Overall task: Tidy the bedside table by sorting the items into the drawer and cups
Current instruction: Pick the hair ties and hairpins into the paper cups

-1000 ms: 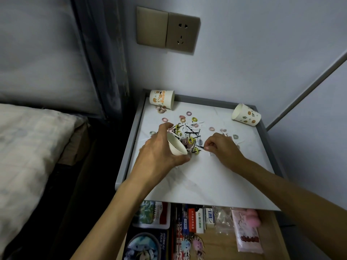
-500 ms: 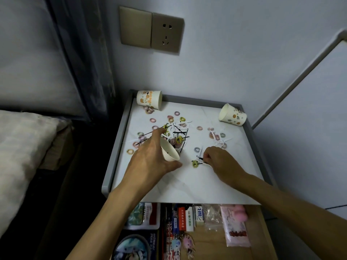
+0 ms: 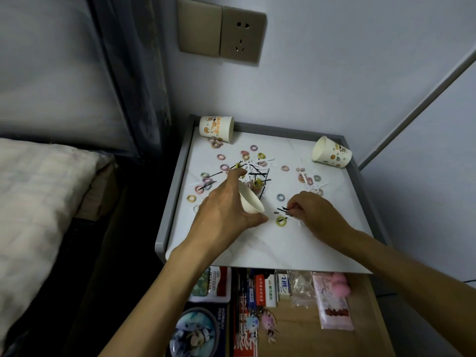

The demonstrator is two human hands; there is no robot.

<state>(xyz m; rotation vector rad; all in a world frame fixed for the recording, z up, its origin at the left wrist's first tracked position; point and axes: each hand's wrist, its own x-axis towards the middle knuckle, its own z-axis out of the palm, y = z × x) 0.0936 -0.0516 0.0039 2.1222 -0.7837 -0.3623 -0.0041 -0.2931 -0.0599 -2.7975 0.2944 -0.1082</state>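
Sorting small clutter from the table (image 3: 270, 248) into cups, and judged early in that step, with most of the hair rings and pins (image 3: 253, 176) spread over the middle and back of the top and none seen inside any cup. Working now on a little bunch of black hairpins (image 3: 283, 211) near the front, just beside a yellow-green ring (image 3: 281, 221), perhaps touching it. Pinching those pins with the right hand (image 3: 316, 215): fingers curled, grip narrowed to a tight nip on the pin ends, fingertips low on the top. Holding a plain white paper cup (image 3: 251, 202) in the left hand (image 3: 226, 215): grip wrapped round its wall, thumb beneath, forefinger stretched toward the pile, cup tilted well off upright just left of the pins; cannot tell whether anything lies inside. Calling next, probably, for lifting the pins free without dragging the ring along, turning the cup's mouth to meet them, then letting go. Leaving a printed cup (image 3: 216, 128) on its side in the back left corner and another printed cup (image 3: 331, 152) on its side toward the back right, well apart. Showing the drawer (image 3: 360, 305) below pulled open, packets and trinkets inside
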